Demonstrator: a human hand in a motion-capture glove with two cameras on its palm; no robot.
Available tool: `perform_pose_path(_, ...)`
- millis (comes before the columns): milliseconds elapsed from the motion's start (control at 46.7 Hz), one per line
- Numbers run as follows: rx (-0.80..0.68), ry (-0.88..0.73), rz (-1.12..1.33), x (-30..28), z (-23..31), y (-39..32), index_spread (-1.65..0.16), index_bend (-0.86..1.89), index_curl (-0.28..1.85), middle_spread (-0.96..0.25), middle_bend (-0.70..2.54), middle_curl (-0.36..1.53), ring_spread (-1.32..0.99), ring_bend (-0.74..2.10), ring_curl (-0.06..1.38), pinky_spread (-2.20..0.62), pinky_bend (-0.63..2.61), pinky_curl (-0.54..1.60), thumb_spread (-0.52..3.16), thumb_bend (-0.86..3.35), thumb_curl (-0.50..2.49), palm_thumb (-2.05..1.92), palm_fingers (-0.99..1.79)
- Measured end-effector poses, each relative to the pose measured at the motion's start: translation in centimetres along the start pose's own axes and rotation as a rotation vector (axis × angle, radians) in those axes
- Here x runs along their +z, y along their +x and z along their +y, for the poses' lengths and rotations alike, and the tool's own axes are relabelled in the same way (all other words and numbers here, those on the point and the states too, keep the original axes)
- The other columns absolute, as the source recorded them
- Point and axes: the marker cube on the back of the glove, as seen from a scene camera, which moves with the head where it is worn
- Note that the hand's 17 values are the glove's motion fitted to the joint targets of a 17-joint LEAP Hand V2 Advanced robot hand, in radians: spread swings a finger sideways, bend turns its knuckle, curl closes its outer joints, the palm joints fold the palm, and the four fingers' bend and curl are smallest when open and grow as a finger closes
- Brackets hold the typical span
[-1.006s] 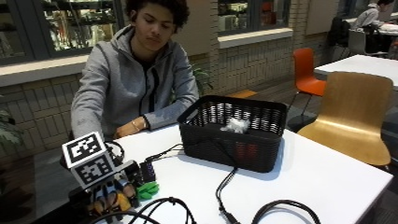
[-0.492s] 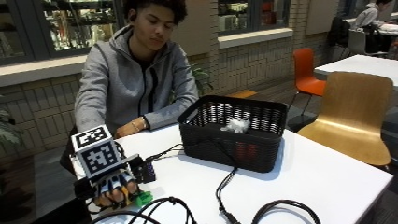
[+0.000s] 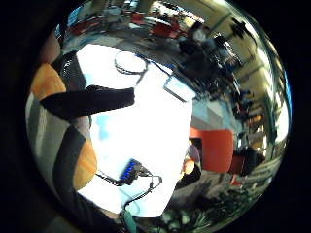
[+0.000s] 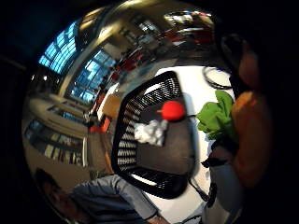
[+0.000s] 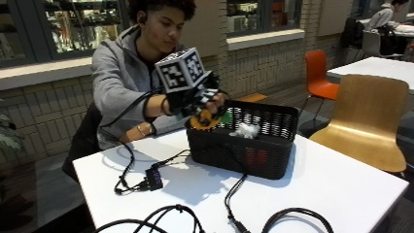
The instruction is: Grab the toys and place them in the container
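Toys, one orange (image 5: 206, 118) and one green (image 5: 224, 116), sit in the gloved right hand (image 5: 194, 99), whose fingers are curled round them above the near rim of the black mesh basket (image 5: 246, 145). The arm reaches forward from the shoulder, forearm raised, palm facing down toward the basket. Inside the basket lie a white crumpled toy (image 5: 246, 129) and a red one (image 5: 255, 156), seen through the mesh. The basket stands on the white surface (image 5: 336, 184), with black cables (image 5: 148, 179) beside it. The thumb-side palm view looks down into the basket (image 4: 154, 140), showing the red ball (image 4: 173, 110) and white toy (image 4: 150, 132) on its floor, and the green toy (image 4: 216, 116) close by. The little-finger view shows only surface (image 3: 146, 131) and cables.
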Motion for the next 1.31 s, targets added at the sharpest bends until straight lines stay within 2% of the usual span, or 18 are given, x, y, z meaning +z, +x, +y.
perform_pose_path(193, -0.153, -0.067, -0.031, 3.1, -2.9, -9.5, -0.27, 0.51, 0.92, -0.31, 0.57, 0.93, -0.47, 0.96, 0.78, -0.39, 1.12, 0.50, 0.76, 0.10, 0.79, 0.80, 0.62)
perform_pose_path(449, -0.174, -0.223, 0.071, 6.3, -3.4, -12.3, -0.27, 0.50, 1.02, -0.33, 0.57, 1.01, -0.48, 0.99, 0.81, -0.38, 1.17, 0.52, 0.69, 0.05, 0.84, 0.79, 0.54)
perform_pose_path(492, -0.180, -0.271, 0.098, 6.4, -3.0, -12.2, -0.27, 0.44, 1.02, -0.33, 0.54, 1.00, -0.46, 0.99, 0.81, -0.36, 1.16, 0.52, 0.78, 0.04, 0.82, 0.75, 0.43)
perform_pose_path(578, -0.201, -0.323, 0.072, 5.8, -2.4, -11.8, -0.28, 0.45, 0.99, -0.27, 0.43, 0.94, -0.37, 0.69, 0.78, -0.22, 1.12, 0.54, 1.00, -0.06, 0.72, 0.53, -0.14)
perform_pose_path(599, -0.202, -0.321, 0.061, 5.5, -2.2, -11.6, -0.28, 0.39, 0.95, -0.23, 0.36, 0.91, -0.32, 0.55, 0.74, -0.18, 1.10, 0.53, 1.03, -0.11, 0.68, 0.43, -0.37)
perform_pose_path(663, -0.203, -0.303, 0.028, 4.5, -1.2, -11.1, -0.30, 0.28, 0.86, -0.16, 0.24, 0.84, -0.26, 0.36, 0.66, -0.11, 1.02, 0.47, 1.10, -0.09, 0.62, 0.33, -0.45)
perform_pose_path(813, -0.229, -0.275, -0.027, 1.6, 4.5, -8.4, -0.32, 0.16, 0.73, -0.06, 0.14, 0.72, -0.18, 0.16, 0.53, -0.02, 0.84, 0.39, 1.25, -0.02, 0.53, 0.24, -0.24)
perform_pose_path(963, -0.182, -0.216, 0.157, 0.2, 12.3, -2.9, -0.32, 0.23, 0.70, -0.02, 0.14, 0.65, -0.14, 0.15, 0.48, 0.01, 0.72, 0.35, 1.39, 0.01, 0.48, 0.26, -0.10)
perform_pose_path(1070, -0.033, -0.218, 0.204, -0.2, 17.4, 1.9, -0.33, 0.26, 0.68, 0.00, 0.16, 0.62, -0.13, 0.15, 0.45, 0.03, 0.68, 0.33, 1.46, 0.02, 0.46, 0.27, -0.06)
perform_pose_path(1156, 0.128, -0.221, 0.144, -0.4, 22.0, 5.0, -0.32, 0.27, 0.67, 0.01, 0.16, 0.59, -0.12, 0.16, 0.44, 0.03, 0.67, 0.33, 1.50, 0.03, 0.43, 0.28, -0.05)
perform_pose_path(1305, 0.276, -0.207, 0.012, -0.9, 28.3, 9.2, -0.32, 0.32, 0.66, 0.02, 0.18, 0.55, -0.11, 0.16, 0.41, 0.04, 0.64, 0.33, 1.56, 0.05, 0.41, 0.30, -0.01)
